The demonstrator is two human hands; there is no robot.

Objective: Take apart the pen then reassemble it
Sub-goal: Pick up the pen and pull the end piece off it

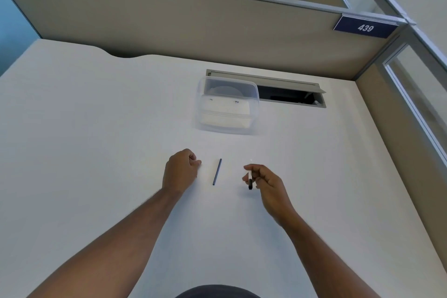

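A thin dark ink tube (217, 172) lies on the white desk (96, 128), between my two hands and touching neither. My right hand (266, 181) pinches a clear pen barrel (250, 178) with a black end; the barrel stands nearly upright, black end down, just above the desk. My left hand (181, 169) rests on the desk to the left of the ink tube, with the fingers curled in. I cannot tell whether a small part is inside that fist.
A clear plastic container (228, 106) with white items inside stands beyond the hands. Behind it is an open cable slot (290, 94) in the desk. Beige partition walls (193, 26) enclose the desk at the back and right.
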